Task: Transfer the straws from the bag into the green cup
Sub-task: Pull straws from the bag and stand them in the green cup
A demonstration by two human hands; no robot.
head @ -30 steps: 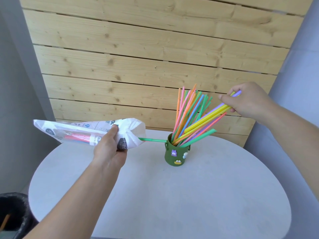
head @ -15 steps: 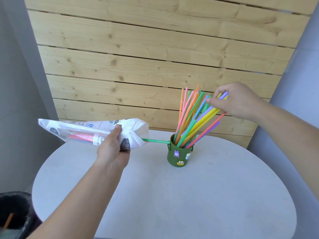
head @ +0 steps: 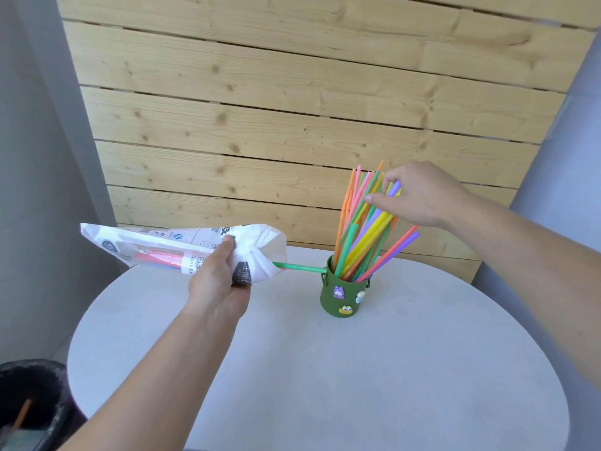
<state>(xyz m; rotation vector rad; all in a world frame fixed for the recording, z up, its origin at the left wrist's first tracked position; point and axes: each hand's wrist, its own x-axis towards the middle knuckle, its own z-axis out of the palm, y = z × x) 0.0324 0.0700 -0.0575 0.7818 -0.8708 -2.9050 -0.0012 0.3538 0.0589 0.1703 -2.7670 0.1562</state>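
Right now the green cup (head: 343, 292) stands upright on the round white table (head: 390, 369), toward its far edge, and everything else can be placed from it. Above the cup, the person's right hand (head: 422, 196) is loosely curled around the upper ends of a few straws (head: 367, 236), purple and yellow ones among them, with the thumb and fingers partly closed on them rather than clamped. Their lower ends are already down inside the cup, where a full fan of orange, pink, green and yellow straws leans out over the rim.

To the left of the cup, held off the table, is the white printed bag (head: 169, 245). The left hand (head: 221, 275) is wrapped firmly around its gathered mouth end, thumb on top, squeezing the plastic shut around what remains. Pink and red straws show through the clear panel further left. One green straw (head: 297, 267) pokes out of the bag's mouth and runs level across to the cup, its tip reaching the rim; whether it rests on the rim or just meets it I cannot tell.

These straws look very light, thin-walled and smooth, so I would judge they slip easily and kink if pinched hard. Taking several together near their top ends, gently, seems the safest hold. The bag is soft and crinkly and gives no support, so it is best gripped near the mouth. The cup looks top-heavy with its load and may tip if the bundle is pushed sideways.
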